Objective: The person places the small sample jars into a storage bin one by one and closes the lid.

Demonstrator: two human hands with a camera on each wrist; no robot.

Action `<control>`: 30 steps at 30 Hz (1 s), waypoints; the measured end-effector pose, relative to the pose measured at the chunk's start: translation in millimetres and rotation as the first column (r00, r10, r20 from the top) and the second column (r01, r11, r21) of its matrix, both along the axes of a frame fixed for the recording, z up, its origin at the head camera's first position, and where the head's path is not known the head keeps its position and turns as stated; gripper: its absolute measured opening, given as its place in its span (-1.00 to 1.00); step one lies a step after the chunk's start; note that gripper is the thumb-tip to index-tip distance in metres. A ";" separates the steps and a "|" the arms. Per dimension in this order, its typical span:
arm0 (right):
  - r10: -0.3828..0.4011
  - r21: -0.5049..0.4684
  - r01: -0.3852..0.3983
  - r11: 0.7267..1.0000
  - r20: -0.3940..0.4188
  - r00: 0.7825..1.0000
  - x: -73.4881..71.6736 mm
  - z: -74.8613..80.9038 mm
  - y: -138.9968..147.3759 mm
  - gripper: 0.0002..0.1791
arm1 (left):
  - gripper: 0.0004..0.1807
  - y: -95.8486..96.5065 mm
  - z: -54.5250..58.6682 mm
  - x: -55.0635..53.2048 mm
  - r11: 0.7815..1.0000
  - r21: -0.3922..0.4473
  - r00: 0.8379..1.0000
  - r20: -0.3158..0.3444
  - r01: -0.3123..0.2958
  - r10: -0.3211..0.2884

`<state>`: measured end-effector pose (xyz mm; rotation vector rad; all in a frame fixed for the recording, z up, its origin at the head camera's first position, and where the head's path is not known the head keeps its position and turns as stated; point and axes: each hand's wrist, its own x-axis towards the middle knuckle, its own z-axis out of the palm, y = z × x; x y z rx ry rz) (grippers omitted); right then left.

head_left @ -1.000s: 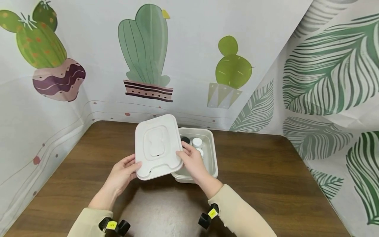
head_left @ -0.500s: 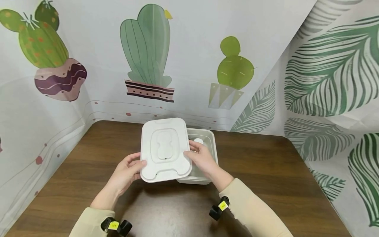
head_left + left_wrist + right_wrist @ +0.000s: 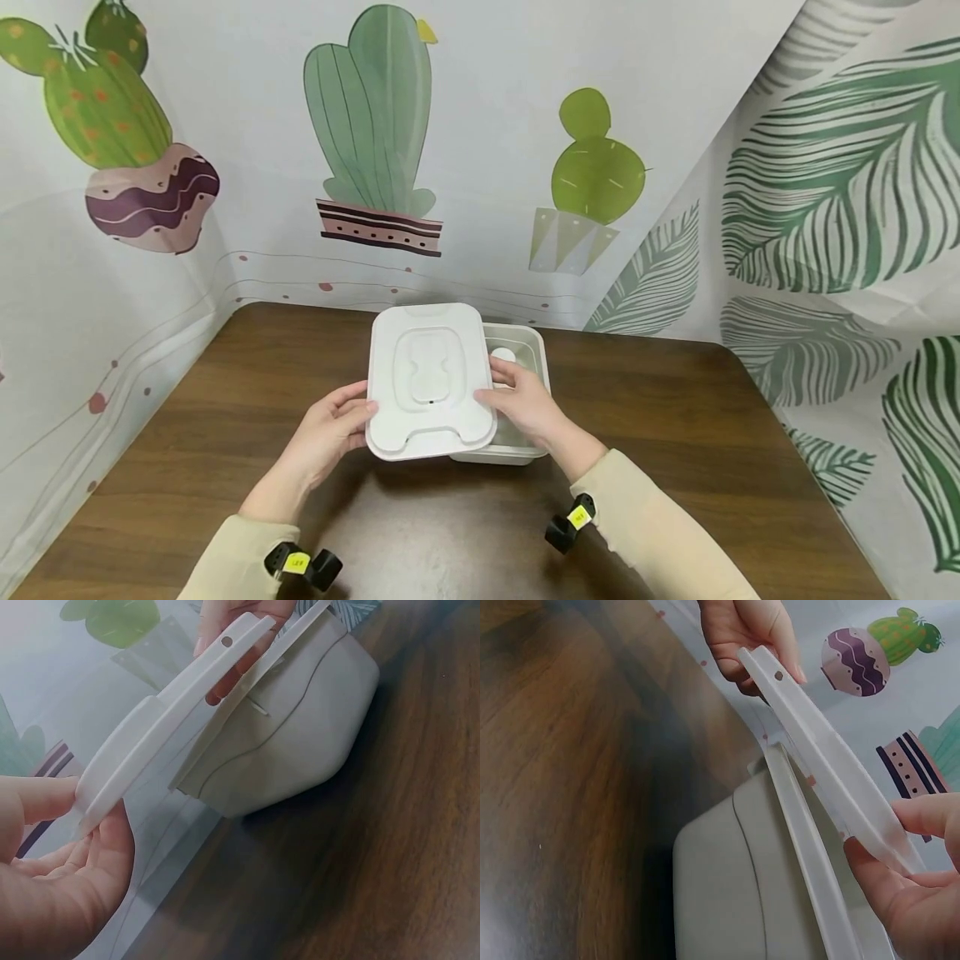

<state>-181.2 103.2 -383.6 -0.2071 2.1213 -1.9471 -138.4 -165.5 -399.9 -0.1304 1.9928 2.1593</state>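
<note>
Both hands hold a white plastic lid (image 3: 430, 433) by its opposite edges. My left hand (image 3: 327, 433) pinches its left edge, thumb on top and fingers beneath. On the right edge my right hand (image 3: 525, 406) does the same, its fingertips reaching under the lid. Below is a pale storage box (image 3: 534, 358), its left part covered by the lid in the head view. A white round cap (image 3: 503, 355) shows inside the box; other contents are hidden. In the left wrist view a gap separates the lid (image 3: 169, 720) from the box rim (image 3: 225, 712).
The box stands on a dark wooden table (image 3: 652, 417), near its back edge. Behind the table hangs a white cloth (image 3: 487, 167) printed with cacti and leaves. A black wrist camera (image 3: 303, 565) sits on the left sleeve, another camera (image 3: 570, 523) on the right.
Both hands have moved the lid to the right over the box and turned it straighter. It hides more of the box, including a black cap seen earlier. The box stays about where it was.
</note>
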 end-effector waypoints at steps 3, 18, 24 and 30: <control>0.013 0.019 -0.013 1.000 0.001 1.000 0.1 -0.1 4.3 -0.32 | -0.39 2.9 -0.7 -1.7 1.000 0.011 1.000 -0.007 0.006 -0.006; -0.123 0.077 0.119 0.990 0.047 0.991 3.1 4.6 19.2 -0.37 | -0.45 24.4 -2.6 -10.9 1.000 0.008 1.000 -0.020 0.005 -0.005; -0.165 0.103 0.160 0.982 0.048 0.985 4.2 8.7 24.6 -0.41 | -0.48 33.8 -5.5 -15.7 0.999 -0.038 0.999 -0.029 -0.017 0.016; -0.178 0.090 0.174 0.981 0.047 0.983 5.4 8.2 30.8 -0.42 | -0.51 40.9 -7.1 -18.7 0.998 -0.062 0.999 -0.045 -0.034 0.031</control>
